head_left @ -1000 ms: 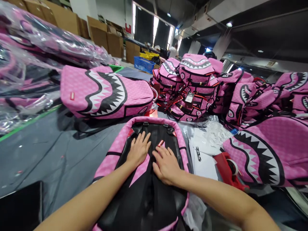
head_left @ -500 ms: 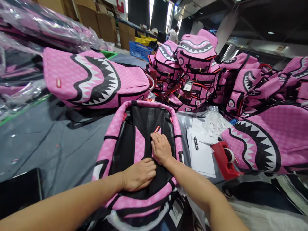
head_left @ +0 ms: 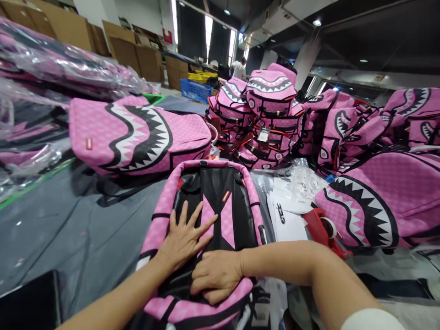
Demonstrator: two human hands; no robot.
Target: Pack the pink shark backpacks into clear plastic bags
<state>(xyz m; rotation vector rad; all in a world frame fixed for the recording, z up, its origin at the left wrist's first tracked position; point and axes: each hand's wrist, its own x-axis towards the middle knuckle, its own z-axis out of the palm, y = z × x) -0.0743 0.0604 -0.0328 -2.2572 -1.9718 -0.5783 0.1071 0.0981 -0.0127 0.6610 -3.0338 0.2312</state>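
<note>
A pink backpack (head_left: pixel 227 229) lies in front of me with its black padded back and straps facing up, the top end pointing away. Flat on the left part of its back panel rests my left hand (head_left: pixel 184 238), fingers spread wide. My right hand (head_left: pixel 217 275) is closed on the lower middle of the same backpack, fingers curled into the black straps; what exactly the fingertips grip is hidden. A small red label (head_left: pixel 226 196) shows on the backpack above both hands.
Another pink backpack with a shark mouth (head_left: pixel 137 137) lies beyond on the grey table cover (head_left: pixel 113 238). Stacked backpacks (head_left: pixel 271 96) stand behind. To the right are white papers (head_left: pixel 288 224), small black snips (head_left: pixel 281 213), a red tape dispenser (head_left: pixel 319 227) and a large pink backpack (head_left: pixel 412 197).
My left hand has moved up and left, its fingers now spread. The right hand has come down toward the backpack's lower end and curled. The view has tilted up slightly.
</note>
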